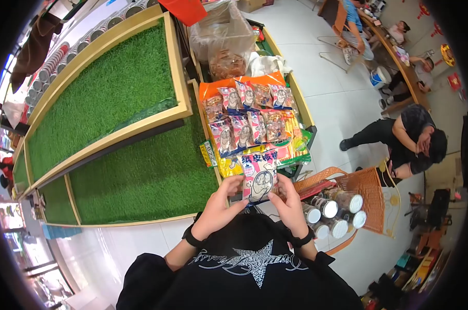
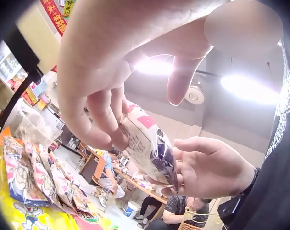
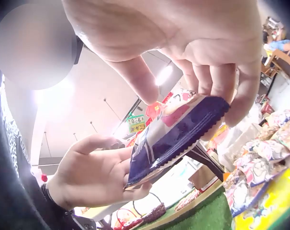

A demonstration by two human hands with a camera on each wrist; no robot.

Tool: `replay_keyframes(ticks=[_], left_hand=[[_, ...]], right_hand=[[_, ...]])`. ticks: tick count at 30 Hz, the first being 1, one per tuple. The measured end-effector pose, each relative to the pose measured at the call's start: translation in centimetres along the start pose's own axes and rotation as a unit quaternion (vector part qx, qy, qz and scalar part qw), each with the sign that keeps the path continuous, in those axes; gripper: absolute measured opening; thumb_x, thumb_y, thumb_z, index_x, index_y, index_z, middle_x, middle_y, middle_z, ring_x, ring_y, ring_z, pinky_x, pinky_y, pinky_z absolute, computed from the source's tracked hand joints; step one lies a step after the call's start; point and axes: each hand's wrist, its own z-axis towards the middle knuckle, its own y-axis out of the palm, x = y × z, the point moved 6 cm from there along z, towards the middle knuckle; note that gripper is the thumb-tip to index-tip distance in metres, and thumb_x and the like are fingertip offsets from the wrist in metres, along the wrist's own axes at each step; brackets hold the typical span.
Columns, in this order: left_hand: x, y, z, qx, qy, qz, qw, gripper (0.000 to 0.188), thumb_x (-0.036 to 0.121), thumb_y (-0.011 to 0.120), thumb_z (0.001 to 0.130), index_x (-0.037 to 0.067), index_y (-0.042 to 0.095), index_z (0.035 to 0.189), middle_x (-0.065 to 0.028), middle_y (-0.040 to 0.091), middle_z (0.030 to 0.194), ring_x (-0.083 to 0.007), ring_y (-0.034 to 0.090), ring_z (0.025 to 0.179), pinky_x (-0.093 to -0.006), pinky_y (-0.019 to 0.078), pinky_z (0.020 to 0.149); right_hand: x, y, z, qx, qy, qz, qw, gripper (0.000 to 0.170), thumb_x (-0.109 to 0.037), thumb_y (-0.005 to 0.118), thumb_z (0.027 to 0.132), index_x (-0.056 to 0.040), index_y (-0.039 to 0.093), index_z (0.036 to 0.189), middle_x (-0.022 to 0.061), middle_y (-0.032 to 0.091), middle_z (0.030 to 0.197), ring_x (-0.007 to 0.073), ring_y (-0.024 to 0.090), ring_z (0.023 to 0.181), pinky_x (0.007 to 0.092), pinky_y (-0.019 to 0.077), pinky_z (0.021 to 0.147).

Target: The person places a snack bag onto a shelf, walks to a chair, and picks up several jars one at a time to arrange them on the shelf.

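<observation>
A pink-and-white snack bag (image 1: 259,178) with dark printing is held up in front of the chest, between both hands. My left hand (image 1: 216,209) holds its left side, the curled fingers against the bag and the thumb off it in the left wrist view. The right hand (image 1: 292,212) grips the opposite side; in the right wrist view its fingers bend around the bag's dark blue end (image 3: 183,136). Just beyond, similar small snack bags (image 1: 240,135) lie in rows on larger yellow (image 1: 228,166) and orange packages (image 1: 209,89).
Left of the packages stands a wood-framed display with green turf (image 1: 135,170) and a raised tier (image 1: 110,77). A clear plastic bag (image 1: 218,31) sits behind them. To the right are lidded jars (image 1: 327,208) by a wicker basket (image 1: 365,196). A seated person (image 1: 399,139) is farther right.
</observation>
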Motion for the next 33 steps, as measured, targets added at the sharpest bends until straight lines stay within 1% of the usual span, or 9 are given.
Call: replay_keyframes(ticks=[6, 7, 8, 13, 16, 18, 20, 26, 33], left_hand=[[-5.1, 6.0, 6.4, -0.008, -0.095, -0.186, 0.978, 0.051, 0.002, 0.058, 0.085, 0.001, 0.035, 0.13, -0.0126, 0.049, 0.127, -0.0182, 0.049, 0.114, -0.0326, 0.0385, 0.097], [-5.9, 6.7, 7.8, 0.014, -0.101, -0.231, 0.968, 0.051, 0.007, 0.059, 0.086, -0.001, 0.034, 0.131, -0.0167, 0.051, 0.124, -0.0179, 0.056, 0.103, -0.0284, 0.0442, 0.087], [-6.6, 7.3, 8.9, -0.003, -0.158, -0.214, 0.964, 0.046, 0.014, 0.056, 0.088, 0.004, 0.039, 0.13, -0.0113, 0.048, 0.129, -0.0167, 0.049, 0.114, -0.0318, 0.0384, 0.096], [-9.4, 9.8, 15.0, -0.003, -0.277, -0.217, 0.936, 0.052, 0.032, 0.055, 0.087, 0.009, 0.042, 0.132, -0.0044, 0.05, 0.126, -0.0157, 0.047, 0.116, -0.0327, 0.0358, 0.095], [-9.5, 10.5, 19.0, 0.016, -0.236, -0.228, 0.944, 0.052, 0.031, 0.054, 0.087, 0.008, 0.043, 0.132, -0.0053, 0.05, 0.126, -0.0165, 0.046, 0.117, -0.0347, 0.0358, 0.096], [-9.4, 11.0, 21.3, 0.039, -0.213, -0.234, 0.948, 0.052, 0.032, 0.054, 0.087, 0.008, 0.043, 0.132, -0.0061, 0.05, 0.126, -0.0166, 0.045, 0.117, -0.0342, 0.0357, 0.096], [-9.7, 11.1, 23.2, 0.058, -0.188, -0.241, 0.95, 0.052, 0.033, 0.054, 0.087, 0.007, 0.044, 0.132, -0.0068, 0.05, 0.126, -0.0168, 0.045, 0.117, -0.0338, 0.0356, 0.097], [-12.9, 11.5, 23.6, 0.018, -0.189, -0.261, 0.946, 0.05, 0.033, 0.054, 0.089, 0.007, 0.046, 0.131, -0.0083, 0.047, 0.131, -0.0189, 0.04, 0.124, -0.0347, 0.0343, 0.099], [-13.1, 7.8, 16.7, -0.011, -0.205, -0.307, 0.929, 0.047, 0.033, 0.042, 0.096, 0.006, 0.04, 0.135, -0.0113, 0.05, 0.13, -0.0211, 0.05, 0.119, -0.0338, 0.038, 0.1]], right_hand=[[8.4, -4.5, 3.7, 0.015, 0.058, 0.095, 0.994, 0.051, -0.008, 0.063, 0.082, 0.0036, 0.042, 0.126, 0.0165, 0.055, 0.113, 0.0217, 0.054, 0.103, 0.0315, 0.0406, 0.091], [11.6, -5.7, 4.7, 0.039, 0.049, 0.051, 0.997, 0.051, -0.011, 0.064, 0.081, 0.0035, 0.043, 0.126, 0.0157, 0.053, 0.111, 0.0222, 0.053, 0.101, 0.0317, 0.0412, 0.09], [13.1, -6.7, 5.5, 0.063, 0.038, 0.006, 0.997, 0.052, -0.013, 0.065, 0.08, 0.0033, 0.044, 0.125, 0.0148, 0.052, 0.109, 0.0227, 0.053, 0.098, 0.032, 0.0417, 0.088], [15.6, -9.7, 10.8, 0.094, 0.037, -0.101, 0.99, 0.046, -0.014, 0.066, 0.079, 0.0021, 0.051, 0.12, 0.0137, 0.051, 0.104, 0.022, 0.052, 0.09, 0.0312, 0.0434, 0.081], [16.8, -11.3, 14.5, 0.093, 0.047, -0.025, 0.994, 0.047, -0.008, 0.062, 0.081, 0.0035, 0.048, 0.123, 0.0131, 0.052, 0.11, 0.0195, 0.052, 0.097, 0.0299, 0.0431, 0.084], [16.6, -12.0, 16.7, 0.113, -0.011, 0.017, 0.993, 0.048, 0.001, 0.053, 0.084, 0.0023, 0.041, 0.131, 0.0152, 0.049, 0.126, 0.021, 0.046, 0.118, 0.0306, 0.0366, 0.098], [15.8, -12.0, 18.6, 0.101, -0.003, 0.103, 0.989, 0.046, 0.002, 0.049, 0.086, 0.0015, 0.041, 0.131, 0.0143, 0.048, 0.128, 0.022, 0.046, 0.118, 0.0311, 0.0332, 0.102], [19.4, -11.8, 21.0, 0.069, -0.027, 0.022, 0.997, 0.041, -0.002, 0.045, 0.09, 0.0005, 0.042, 0.131, 0.0123, 0.046, 0.131, 0.0216, 0.044, 0.12, 0.0305, 0.0312, 0.103], [18.0, -12.3, 19.1, 0.107, 0.002, 0.044, 0.993, 0.037, -0.005, 0.045, 0.091, 0.0006, 0.047, 0.128, 0.0111, 0.05, 0.127, 0.0187, 0.047, 0.115, 0.0304, 0.0339, 0.099]])
